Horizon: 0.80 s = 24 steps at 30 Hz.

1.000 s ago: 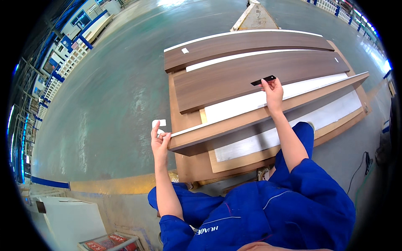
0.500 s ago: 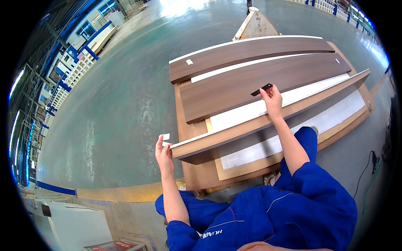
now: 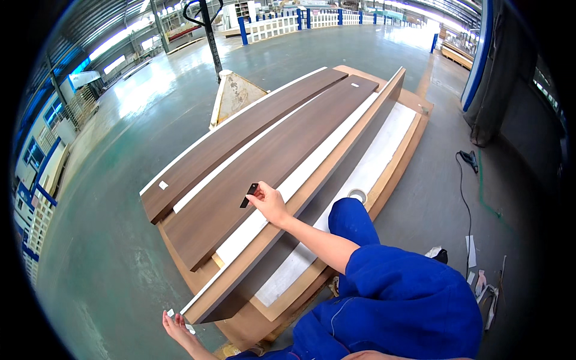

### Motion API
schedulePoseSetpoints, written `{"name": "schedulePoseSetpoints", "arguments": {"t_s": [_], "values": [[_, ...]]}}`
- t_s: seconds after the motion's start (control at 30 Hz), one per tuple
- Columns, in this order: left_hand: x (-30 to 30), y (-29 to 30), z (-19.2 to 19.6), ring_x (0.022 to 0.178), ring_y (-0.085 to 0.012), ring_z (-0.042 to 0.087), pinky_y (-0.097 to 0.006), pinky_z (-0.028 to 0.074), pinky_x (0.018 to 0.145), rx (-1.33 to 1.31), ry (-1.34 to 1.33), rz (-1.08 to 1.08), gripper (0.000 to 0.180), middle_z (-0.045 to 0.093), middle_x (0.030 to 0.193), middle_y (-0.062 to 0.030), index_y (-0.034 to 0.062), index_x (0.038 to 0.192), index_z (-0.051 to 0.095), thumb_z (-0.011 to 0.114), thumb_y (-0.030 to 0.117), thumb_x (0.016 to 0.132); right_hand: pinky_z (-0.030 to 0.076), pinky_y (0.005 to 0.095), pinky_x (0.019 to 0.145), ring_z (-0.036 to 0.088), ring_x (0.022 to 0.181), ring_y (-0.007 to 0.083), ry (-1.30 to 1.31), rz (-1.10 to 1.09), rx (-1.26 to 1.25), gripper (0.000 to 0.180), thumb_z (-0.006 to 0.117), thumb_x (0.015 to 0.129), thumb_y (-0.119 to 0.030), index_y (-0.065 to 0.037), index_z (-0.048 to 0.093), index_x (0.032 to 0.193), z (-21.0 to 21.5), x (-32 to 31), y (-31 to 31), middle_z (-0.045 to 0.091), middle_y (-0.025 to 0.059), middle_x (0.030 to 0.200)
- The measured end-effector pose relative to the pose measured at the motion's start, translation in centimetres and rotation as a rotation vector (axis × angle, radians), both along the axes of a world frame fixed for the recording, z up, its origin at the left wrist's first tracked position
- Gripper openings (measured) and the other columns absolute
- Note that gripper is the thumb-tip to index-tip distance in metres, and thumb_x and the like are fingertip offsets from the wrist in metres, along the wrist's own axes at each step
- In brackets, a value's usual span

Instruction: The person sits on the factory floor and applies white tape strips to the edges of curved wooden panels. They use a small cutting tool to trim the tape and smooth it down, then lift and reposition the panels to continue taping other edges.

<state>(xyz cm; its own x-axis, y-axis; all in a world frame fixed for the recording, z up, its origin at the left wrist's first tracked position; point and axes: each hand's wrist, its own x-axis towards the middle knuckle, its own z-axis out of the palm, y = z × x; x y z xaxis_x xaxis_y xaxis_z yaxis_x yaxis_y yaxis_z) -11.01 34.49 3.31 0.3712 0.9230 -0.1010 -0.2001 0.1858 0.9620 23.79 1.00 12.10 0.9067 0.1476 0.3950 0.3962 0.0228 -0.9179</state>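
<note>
In my right hand (image 3: 270, 204) is a small flat black strip (image 3: 249, 195) with a hole near its end, pinched between thumb and fingers above a brown wood-grain panel (image 3: 282, 159). My left hand (image 3: 177, 331) is at the lower left, beside the near end of a panel standing on its long edge (image 3: 288, 204). Small white slips (image 3: 170, 312) show at its fingers, seemingly labels or tape. The left fingertips are close to the panel's corner; I cannot tell whether they touch it.
Another brown panel (image 3: 240, 135) lies farther left on the same board-covered stack (image 3: 414, 114). Beyond it stands a pallet jack (image 3: 235, 96) with an upright handle. On the floor at right lie a black corded tool (image 3: 469, 159) and white scraps (image 3: 471, 251).
My view has swung to the right, so the panels now slant up toward the upper right. My right hand still holds the black strip; my left stays by the standing panel's end.
</note>
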Motion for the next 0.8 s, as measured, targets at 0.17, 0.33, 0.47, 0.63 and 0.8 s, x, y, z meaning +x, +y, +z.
{"name": "schedulePoseSetpoints", "arguments": {"t_s": [0.17, 0.33, 0.47, 0.63, 0.8], "values": [[2.3, -2.2, 1.2, 0.088, -0.0126, 0.049, -0.027, 0.041, 0.082, 0.002, -0.007, -0.026, 0.044, 0.049, 0.125, -0.0005, 0.0106, 0.128, 0.050, 0.042, 0.042, 0.098, 0.050, 0.0243, 0.065, 0.064, 0.072, 0.0113, 0.053, 0.053, 0.176, 0.012, 0.062, 0.088, -0.010, -0.001, 0.054, 0.092, 0.6, -0.3, -0.7, 0.064, 0.0047, 0.081], [2.0, -1.3, 0.5, 0.094, -0.0172, 0.051, -0.032, 0.042, 0.089, 0.205, 0.001, -0.093, 0.051, 0.044, 0.132, -0.0039, 0.0082, 0.132, 0.045, 0.035, 0.045, 0.099, 0.048, 0.0228, 0.062, 0.060, 0.068, 0.0090, 0.036, -0.025, 0.431, 0.007, 0.059, 0.091, -0.007, -0.004, 0.053, 0.091, 0.3, -1.5, -6.4, 0.057, 0.0014, 0.077], [2.5, -4.1, 1.5, 0.102, -0.0193, 0.051, -0.037, 0.044, 0.091, 0.126, -0.034, -0.123, 0.055, 0.044, 0.133, -0.0082, 0.0083, 0.136, 0.041, 0.033, 0.048, 0.099, 0.046, 0.0228, 0.063, 0.050, 0.069, 0.0079, -0.059, -0.563, 0.612, 0.011, 0.058, 0.093, -0.014, -0.009, 0.049, 0.090, -3.3, 1.7, -22.2, 0.050, -0.0006, 0.075], [3.9, -6.1, 1.7, 0.112, -0.0242, 0.050, -0.040, 0.042, 0.095, 0.114, -0.106, -0.169, 0.060, 0.045, 0.130, -0.0106, 0.0075, 0.136, 0.040, 0.029, 0.053, 0.098, 0.044, 0.0398, 0.071, 0.055, 0.074, 0.0276, 0.314, -1.476, 0.082, 0.026, 0.049, 0.095, -0.026, 0.000, 0.054, 0.090, -18.2, 3.4, -48.6, 0.059, 0.0130, 0.083], [3.1, -5.6, 3.7, 0.117, -0.0308, 0.049, -0.043, 0.041, 0.099, 0.436, 0.262, 0.021, 0.054, 0.044, 0.134, -0.0154, 0.0037, 0.129, 0.047, 0.035, 0.043, 0.095, 0.047, 0.0424, 0.084, 0.057, 0.098, 0.0350, 0.058, -0.649, -1.017, 0.019, 0.055, 0.085, -0.015, -0.003, 0.060, 0.099, -17.2, -4.1, -44.2, 0.060, 0.0141, 0.108]]}}
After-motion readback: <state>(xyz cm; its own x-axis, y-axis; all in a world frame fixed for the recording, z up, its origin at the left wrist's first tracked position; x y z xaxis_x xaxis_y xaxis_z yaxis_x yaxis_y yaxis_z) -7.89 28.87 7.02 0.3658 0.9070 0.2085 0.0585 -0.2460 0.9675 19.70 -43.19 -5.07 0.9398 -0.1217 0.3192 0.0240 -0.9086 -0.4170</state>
